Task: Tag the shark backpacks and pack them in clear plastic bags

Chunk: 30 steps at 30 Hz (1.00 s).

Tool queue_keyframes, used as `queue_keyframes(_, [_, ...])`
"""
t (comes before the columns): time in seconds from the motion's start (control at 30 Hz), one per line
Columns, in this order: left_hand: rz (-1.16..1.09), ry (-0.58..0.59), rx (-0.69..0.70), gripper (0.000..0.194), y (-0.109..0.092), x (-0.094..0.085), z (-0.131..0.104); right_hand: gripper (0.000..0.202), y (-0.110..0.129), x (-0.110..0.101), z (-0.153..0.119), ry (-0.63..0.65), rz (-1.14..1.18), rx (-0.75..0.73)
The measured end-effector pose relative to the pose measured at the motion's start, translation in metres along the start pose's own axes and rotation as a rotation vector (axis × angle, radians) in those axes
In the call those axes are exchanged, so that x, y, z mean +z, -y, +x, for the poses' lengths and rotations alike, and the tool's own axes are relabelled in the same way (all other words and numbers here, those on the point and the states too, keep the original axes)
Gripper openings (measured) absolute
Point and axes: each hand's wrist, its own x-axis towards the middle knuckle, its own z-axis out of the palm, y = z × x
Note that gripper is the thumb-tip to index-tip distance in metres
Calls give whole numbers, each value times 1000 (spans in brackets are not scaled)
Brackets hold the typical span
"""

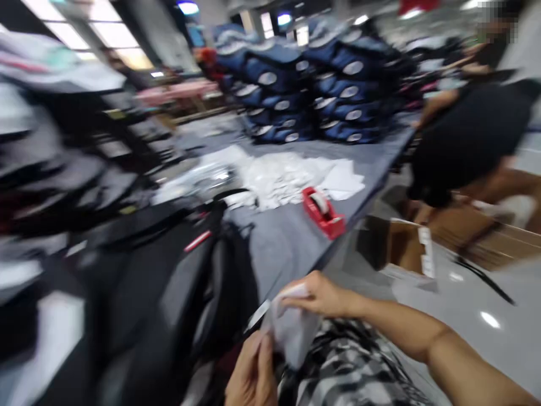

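Between my two hands is a thin whitish sheet, soft-looking and blurred; I cannot tell whether it is a paper or a plastic bag. My right hand pinches its upper edge. Lower down, my left hand has thumb and finger pressed together at its left edge. A small white tag shows just left of the sheet, beside a black bag-like item with a red-and-white label. On the grey-covered table lies a red tape dispenser.
White papers and clear plastic are spread on the grey tablecloth. Stacked dark blue bundles stand behind. Folded items pile up at left. A person in black bends over an open cardboard box at right.
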Motion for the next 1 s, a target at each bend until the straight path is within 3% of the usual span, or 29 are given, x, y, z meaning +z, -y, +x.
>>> queue_keyframes(0.1, [25,-191,64,31,16,-19,-12,50,-7,-8,6,108,-88,-51])
queue_keyframes(0.2, [35,-366,-30,38,29,-36,-16,43,-23,-20,19,311,-131,-73])
queue_keyframes(0.33, [-62,-377,-210,49,38,-37,-9,34,-19,-28,25,675,-139,-91])
queue_keyframes(0.4, [-161,-351,-251,51,38,-30,0,31,-8,-23,30,763,-178,-180])
queue_keyframes(0.47, [-266,-313,-291,52,36,-21,11,25,-3,-8,39,702,-343,-358])
queue_keyframes(0.53, [-383,-284,-322,53,31,-15,22,20,-8,12,51,555,-612,-517])
queue_keyframes(0.63, [-522,-250,-326,51,26,-12,30,21,-22,34,66,333,-954,-633])
queue_keyframes(0.77, [-532,-174,-309,49,27,-11,26,32,-13,23,52,133,-1096,-774])
queue_keyframes(0.9, [-776,-120,-269,57,20,-5,23,32,-6,19,1,112,-1142,-904])
queue_keyframes(1.0, [-922,-104,-351,66,8,0,29,24,-26,31,-26,283,-1048,-899])
